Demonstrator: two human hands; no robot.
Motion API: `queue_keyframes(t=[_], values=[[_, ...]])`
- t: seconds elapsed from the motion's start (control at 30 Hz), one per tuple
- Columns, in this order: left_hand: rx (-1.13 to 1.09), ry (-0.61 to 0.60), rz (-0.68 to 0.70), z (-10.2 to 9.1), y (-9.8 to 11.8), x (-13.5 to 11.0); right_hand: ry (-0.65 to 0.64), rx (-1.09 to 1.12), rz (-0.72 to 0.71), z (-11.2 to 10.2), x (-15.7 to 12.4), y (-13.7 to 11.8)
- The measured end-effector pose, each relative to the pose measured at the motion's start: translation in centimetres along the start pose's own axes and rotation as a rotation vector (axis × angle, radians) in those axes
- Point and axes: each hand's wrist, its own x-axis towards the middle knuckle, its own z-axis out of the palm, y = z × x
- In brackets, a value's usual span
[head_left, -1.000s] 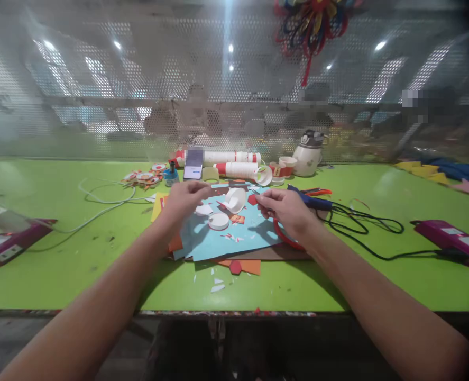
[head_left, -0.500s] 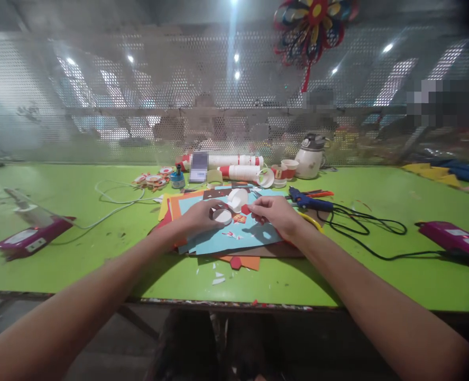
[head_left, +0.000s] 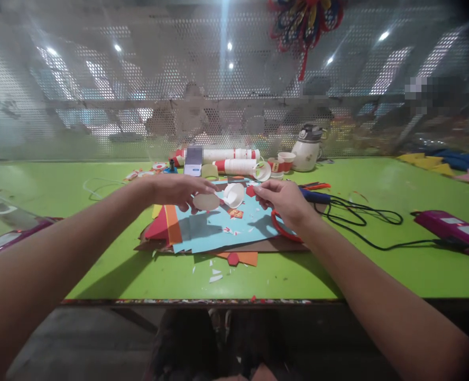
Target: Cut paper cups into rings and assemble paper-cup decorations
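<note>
My left hand [head_left: 178, 189] hovers above the stacked coloured paper sheets [head_left: 218, 227] and grips a white round cup bottom [head_left: 206, 201] by its edge. My right hand [head_left: 284, 203] is beside it, with thumb and forefinger pinched on a small red hexagon piece [head_left: 251, 191]. A cut white paper cup [head_left: 235, 194] lies on its side between the two hands. Red-handled scissors [head_left: 284, 231] lie under my right wrist. Small red and white scraps dot the blue sheet.
Stacked red-and-white paper cups [head_left: 234, 161], a phone [head_left: 193, 160], a tape roll [head_left: 209, 171] and a white kettle [head_left: 307, 148] sit at the back. A blue glue gun [head_left: 315, 196] with black cord [head_left: 361, 222] lies right. Magenta devices [head_left: 454, 230] flank the green table [head_left: 297, 264].
My left hand picked the white round piece up off the blue sheet and lifted it. My right hand rose slightly with the red piece.
</note>
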Motion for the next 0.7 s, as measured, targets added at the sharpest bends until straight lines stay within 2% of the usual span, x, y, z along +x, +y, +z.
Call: queue_keyframes(t=[0.07, 0.13, 0.2, 0.27, 0.4, 0.57, 0.7], values=[[0.092, 0.007, 0.067, -0.1, 0.0, -0.9, -0.01, -0.003, -0.004, 0.2, -0.1, 0.0], [0.188, 0.069, 0.143, 0.6, -0.5, -1.7, -0.009, -0.006, -0.002, 0.3, -0.2, 0.0], [0.299, 0.179, 0.212, 2.0, -1.4, -2.2, -0.008, -0.007, 0.014, 0.5, -0.2, 0.1], [0.482, 0.254, 0.187, 3.7, -2.5, -2.5, -0.025, -0.013, 0.053, 0.8, -0.4, 0.2], [0.707, 0.293, 0.259, 6.2, -4.2, -2.6, -0.134, -0.087, 0.153, 2.1, -1.4, 0.6], [0.794, 0.315, 0.326, 7.0, -5.6, -1.9, -0.305, -0.193, 0.247, 4.2, -2.9, 0.8], [0.805, 0.314, 0.385, 6.9, -6.3, -1.2, -0.38, -0.295, 0.273, 5.5, -3.0, 0.8]])
